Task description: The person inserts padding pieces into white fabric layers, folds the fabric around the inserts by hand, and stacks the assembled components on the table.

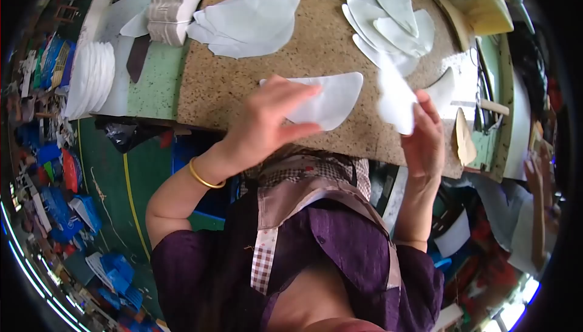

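Note:
My left hand (264,119), with a gold bangle at the wrist, hovers at the near edge of the work board. Its thumb and fingers are apart, and nothing shows between them. Just behind the fingers a curved white sheet piece (331,98) lies flat on the board; whether the fingertips touch it I cannot tell. Pinched between the thumb and fingers of my right hand (425,137) is another white sheet piece (395,98), held up and tilted. Behind it, a fanned pile of white pieces (388,19) rests on the board.
The speckled brown board (322,34) covers a green table (161,83). Toward the back left lie another pile of white pieces (252,22) and a tied bundle (175,13). White stacked pieces (91,80) stand at far left. A yellow block (483,4) is at back right. Another person's arm (537,204) shows at right.

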Available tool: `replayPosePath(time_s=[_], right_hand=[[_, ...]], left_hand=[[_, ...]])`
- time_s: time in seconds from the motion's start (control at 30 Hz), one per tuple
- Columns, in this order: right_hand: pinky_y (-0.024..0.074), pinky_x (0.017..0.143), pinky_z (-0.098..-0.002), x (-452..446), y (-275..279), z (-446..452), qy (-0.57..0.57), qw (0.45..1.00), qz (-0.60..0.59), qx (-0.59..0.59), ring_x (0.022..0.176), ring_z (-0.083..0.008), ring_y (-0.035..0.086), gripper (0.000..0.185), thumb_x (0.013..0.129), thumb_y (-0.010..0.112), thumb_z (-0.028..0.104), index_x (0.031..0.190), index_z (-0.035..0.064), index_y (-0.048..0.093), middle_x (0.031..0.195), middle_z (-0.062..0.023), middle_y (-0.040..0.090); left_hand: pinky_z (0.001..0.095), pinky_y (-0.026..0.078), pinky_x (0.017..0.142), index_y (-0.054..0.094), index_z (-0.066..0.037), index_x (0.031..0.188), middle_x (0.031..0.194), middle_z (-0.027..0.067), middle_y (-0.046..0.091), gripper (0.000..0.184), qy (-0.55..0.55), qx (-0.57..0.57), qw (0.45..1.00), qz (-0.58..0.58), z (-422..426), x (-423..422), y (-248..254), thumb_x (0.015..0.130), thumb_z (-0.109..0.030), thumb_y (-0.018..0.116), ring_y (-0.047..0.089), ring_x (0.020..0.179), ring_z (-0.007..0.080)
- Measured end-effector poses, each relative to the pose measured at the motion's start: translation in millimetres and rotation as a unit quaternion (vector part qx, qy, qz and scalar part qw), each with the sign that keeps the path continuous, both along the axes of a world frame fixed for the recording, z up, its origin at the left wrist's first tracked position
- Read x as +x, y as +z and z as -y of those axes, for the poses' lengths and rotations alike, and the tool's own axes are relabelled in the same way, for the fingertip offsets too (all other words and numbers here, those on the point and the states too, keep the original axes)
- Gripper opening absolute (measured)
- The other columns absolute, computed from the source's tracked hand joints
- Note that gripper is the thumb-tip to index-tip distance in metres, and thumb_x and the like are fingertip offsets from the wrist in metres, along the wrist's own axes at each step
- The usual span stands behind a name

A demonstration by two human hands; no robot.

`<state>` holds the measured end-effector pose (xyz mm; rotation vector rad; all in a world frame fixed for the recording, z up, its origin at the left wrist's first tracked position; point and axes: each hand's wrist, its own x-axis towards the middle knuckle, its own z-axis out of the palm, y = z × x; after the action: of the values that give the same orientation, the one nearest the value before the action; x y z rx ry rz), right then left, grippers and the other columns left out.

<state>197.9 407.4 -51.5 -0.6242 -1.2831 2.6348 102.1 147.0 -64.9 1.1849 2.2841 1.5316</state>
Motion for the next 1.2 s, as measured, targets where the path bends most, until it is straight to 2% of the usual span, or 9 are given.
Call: replayPosePath(time_s=[0.07, 0.17, 0.3, 0.6, 0.83, 0.9, 1.0, 1.17, 1.2], right_hand=[[0.0535, 0.059, -0.0217, -7.8, 1.6, 15.1, 0.074, 0.995, 0.032, 0.06, 0.074, -0.0114, 0.062, 0.02, 0.084, 0.064, 0.004, 0.104, 0.002, 0.059, 0.09, -0.0067, 0.063], [0.052, 0.056, -0.0194, -22.3, 5.8, 37.9, 0.159, 0.965, 0.059, 0.201, 0.073, -0.009, 0.061, 0.024, 0.082, 0.067, 0.003, 0.104, 0.0002, 0.058, 0.088, -0.0059, 0.062], [0.0532, 0.058, -0.0227, -42.8, 2.8, 39.8, 0.219, 0.919, 0.023, 0.328, 0.073, -0.0112, 0.061, 0.025, 0.082, 0.064, 0.001, 0.106, -0.0013, 0.058, 0.086, -0.0069, 0.062], [0.054, 0.06, -0.0336, -48.7, -1.9, 49.5, 0.22, 0.788, -0.002, 0.575, 0.072, -0.0257, 0.064, 0.026, 0.078, 0.063, 0.005, 0.103, 0.0031, 0.057, 0.083, -0.013, 0.064], [0.0487, 0.059, -0.0427, -43.3, -5.8, 60.1, 0.18, 0.654, -0.063, 0.732, 0.069, -0.0352, 0.06, 0.018, 0.081, 0.06, 0.006, 0.097, 0.0051, 0.052, 0.084, -0.013, 0.058], [0.0529, 0.059, -0.0366, -43.3, -5.4, 51.0, 0.182, 0.731, -0.045, 0.656, 0.072, -0.0275, 0.064, 0.022, 0.08, 0.064, 0.006, 0.099, 0.0028, 0.054, 0.088, -0.0123, 0.061], [0.0574, 0.061, -0.0268, -42.6, -3.7, 49.1, 0.139, 0.905, -0.018, 0.401, 0.078, -0.0149, 0.065, 0.028, 0.078, 0.069, 0.002, 0.104, -0.0001, 0.056, 0.094, -0.0098, 0.063], [0.0555, 0.065, -0.0243, -40.1, 5.7, 63.9, 0.155, 0.944, -0.059, 0.284, 0.083, -0.015, 0.063, 0.034, 0.083, 0.066, 0.001, 0.114, -0.0012, 0.052, 0.094, -0.0101, 0.062], [0.0551, 0.066, -0.0246, -37.2, 7.8, 60.2, 0.144, 0.953, -0.057, 0.259, 0.085, -0.0152, 0.063, 0.042, 0.082, 0.067, 0.002, 0.12, -0.0003, 0.048, 0.097, -0.0107, 0.063]], left_hand=[[0.0212, 0.048, 0.064, 0.049, -0.002, 0.125, 0.098, 0.0076, 0.063, 0.05, 0.02, 0.171, 0.934, 0.314, -1.4, -3.2, 3.7, 0.083, -0.018, 0.07, 0.055, 0.079, 0.0094], [0.0198, 0.045, 0.054, 0.047, 0.001, 0.125, 0.09, 0.0042, 0.061, 0.051, 0.047, 0.164, 0.904, 0.391, 5.0, -8.5, 13.8, 0.081, -0.011, 0.071, 0.053, 0.07, 0.0052], [0.0209, 0.039, 0.047, 0.054, -0.005, 0.115, 0.07, -0.0025, 0.055, 0.043, 0.124, 0.043, 0.978, 0.164, 6.6, 0.5, 0.6, 0.076, -0.005, 0.073, 0.045, 0.053, 0.0027], [0.0286, 0.044, 0.049, 0.055, -0.012, 0.109, 0.069, 0.0022, 0.059, 0.04, 0.173, -0.085, 0.979, 0.061, -0.9, 3.8, -9.6, 0.073, -0.01, 0.073, 0.054, 0.051, 0.014], [0.04, 0.05, 0.062, 0.047, -0.01, 0.115, 0.1, 0.0107, 0.057, 0.048, 0.258, -0.276, 0.915, -0.142, 9.1, -2.8, -4.4, 0.074, -0.015, 0.071, 0.059, 0.086, 0.0278], [0.0347, 0.049, 0.066, 0.042, -0.008, 0.123, 0.101, 0.0102, 0.052, 0.058, 0.289, -0.251, 0.914, -0.136, 32.1, -5.6, -7.0, 0.074, -0.013, 0.073, 0.057, 0.092, 0.0247], [0.0329, 0.048, 0.08, 0.038, -0.004, 0.129, 0.12, 0.0109, 0.047, 0.066, 0.243, 0.116, 0.938, 0.218, 22.5, 24.3, -0.6, 0.075, -0.011, 0.075, 0.051, 0.109, 0.0206], [0.0306, 0.042, 0.094, 0.043, 0.002, 0.126, 0.123, 0.0087, 0.052, 0.05, 0.174, 0.351, 0.772, 0.501, -27.9, 33.2, -0.1, 0.082, -0.003, 0.066, 0.052, 0.111, 0.015], [0.0297, 0.044, 0.091, 0.048, 0.002, 0.121, 0.112, 0.0068, 0.059, 0.039, 0.189, 0.346, 0.826, 0.403, -35.9, 34.1, 3.0, 0.085, 0.0, 0.063, 0.056, 0.105, 0.0148]])
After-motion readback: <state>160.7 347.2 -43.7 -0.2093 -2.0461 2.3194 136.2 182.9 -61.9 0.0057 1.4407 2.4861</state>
